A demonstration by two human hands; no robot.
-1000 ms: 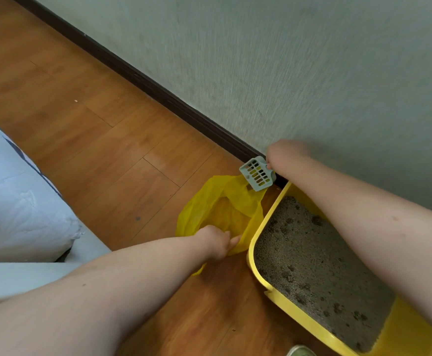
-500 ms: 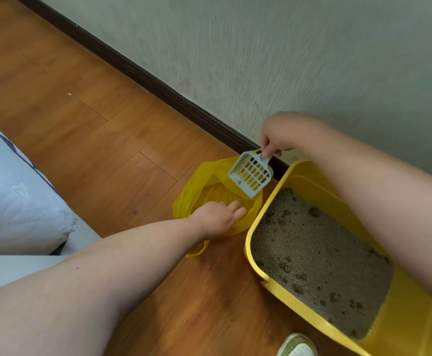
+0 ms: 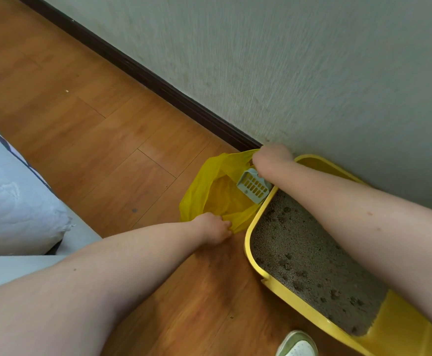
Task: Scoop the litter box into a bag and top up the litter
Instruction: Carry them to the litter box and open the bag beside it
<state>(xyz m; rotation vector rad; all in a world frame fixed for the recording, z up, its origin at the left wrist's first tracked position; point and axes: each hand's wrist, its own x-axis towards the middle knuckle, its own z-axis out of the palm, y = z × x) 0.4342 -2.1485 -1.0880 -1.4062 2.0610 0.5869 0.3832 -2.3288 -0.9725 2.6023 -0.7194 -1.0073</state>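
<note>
Left hand (image 3: 216,228): seen at lower centre of the frame; its fingers are curled and pinch the near edge of the bag, pulled toward the bottom of the frame.
Right hand (image 3: 272,159): seen at centre right, just below the skirting board; its fingers are curled under and hidden by the back of the hand. The far edge of the bag is bunched against it and the scoop's handle end runs up beneath it; which of the two is gripped, or whether both are, cannot be told.
Bag (image 3: 204,186): yellow plastic, lying on the floor at centre frame, touching the upper left end of the litter box. Its mouth is held apart between the two hands, far edge at the right hand, near edge at the left.
Scoop (image 3: 253,186): pale grey-green, slotted; its blade is seen directly below and slightly left of the right hand, inside the bag's mouth, just beside the box rim. Contents, if any, cannot be made out.
Litter box (image 3: 248,242): yellow, at lower right of the frame, set against the wall; the right forearm crosses above it.
Litter (image 3: 312,265): grey, granular, with darker clumps scattered over the surface.
Floor (image 3: 94,111): wooden boards, across the left and centre.
Skirting board (image 3: 145,73): dark, running diagonally from upper left to centre.
Wall (image 3: 312,60): pale, textured, upper right.
Bedding (image 3: 12,196): pale blue, at the left edge.
Shoe (image 3: 297,345): pale toe at the bottom edge, right of centre.
</note>
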